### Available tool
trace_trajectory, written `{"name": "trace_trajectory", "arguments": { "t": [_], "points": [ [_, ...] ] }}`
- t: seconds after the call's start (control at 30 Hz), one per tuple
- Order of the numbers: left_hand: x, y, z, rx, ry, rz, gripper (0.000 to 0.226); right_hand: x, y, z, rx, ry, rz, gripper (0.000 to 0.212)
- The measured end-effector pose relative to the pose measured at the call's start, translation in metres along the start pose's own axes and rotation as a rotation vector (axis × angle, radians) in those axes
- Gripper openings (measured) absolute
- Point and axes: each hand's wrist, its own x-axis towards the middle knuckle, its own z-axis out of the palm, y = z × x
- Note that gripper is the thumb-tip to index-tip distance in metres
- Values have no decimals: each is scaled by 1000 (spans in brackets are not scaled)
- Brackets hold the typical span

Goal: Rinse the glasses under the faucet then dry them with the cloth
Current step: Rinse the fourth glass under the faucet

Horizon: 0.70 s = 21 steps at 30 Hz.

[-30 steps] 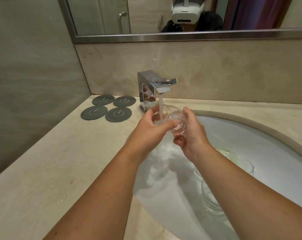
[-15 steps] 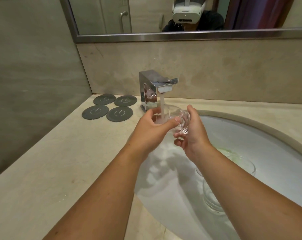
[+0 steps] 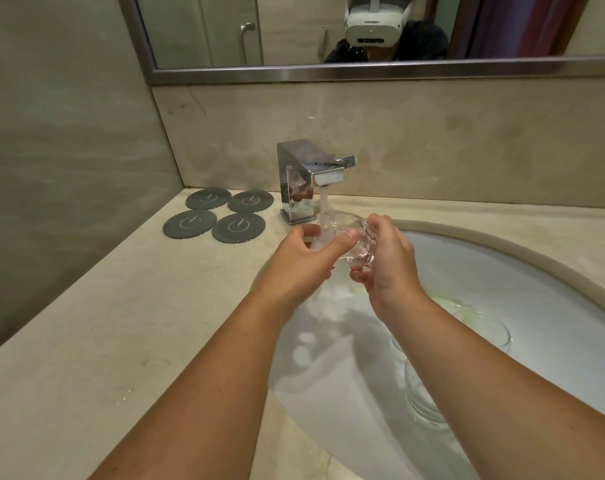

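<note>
Where the two forearms reach in from the bottom edge, a clear glass (image 3: 423, 403) sits in the white sink (image 3: 502, 268) just beside the right forearm, and a second glass (image 3: 491, 329) sits a little farther back in the basin. Beyond them both hands hold the rinsed glass (image 3: 356, 250) tipped on its side above the basin: the left hand (image 3: 301, 263) has thumb and fingers curled round one end, and the right hand (image 3: 389, 268) wraps the other end with bent fingers. A stream of water (image 3: 323, 204) from the chrome faucet (image 3: 303, 178) falls onto it. Four dark round coasters (image 3: 218, 216) lie on the beige counter (image 3: 121, 323) left of the faucet. Above, the mirror (image 3: 294, 32) reflects a white headset (image 3: 374, 24).
</note>
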Motion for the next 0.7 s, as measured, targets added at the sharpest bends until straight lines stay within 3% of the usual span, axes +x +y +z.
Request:
{"name": "trace_trajectory", "arguments": {
  "t": [0.13, 0.3, 0.47, 0.63, 0.7],
  "points": [
    [4, -1, 0, -98, -46, -38, 95, -3, -3, -1, -20, 31, -61, 25],
    [5, -4, -1, -48, -109, -142, 82, -8, -6, -2, -87, 69, -183, 27],
    [0, 0, -3, -103, -170, -218, 33, -8, -2, 1, -161, 62, -273, 34],
    [-3, 5, -2, -218, -144, -211, 47, -6, -1, -2, -172, 56, -297, 28],
    [-2, 5, -3, -255, -117, -165, 64, -6, -2, -1, -140, 44, -235, 28]
  ]
}}
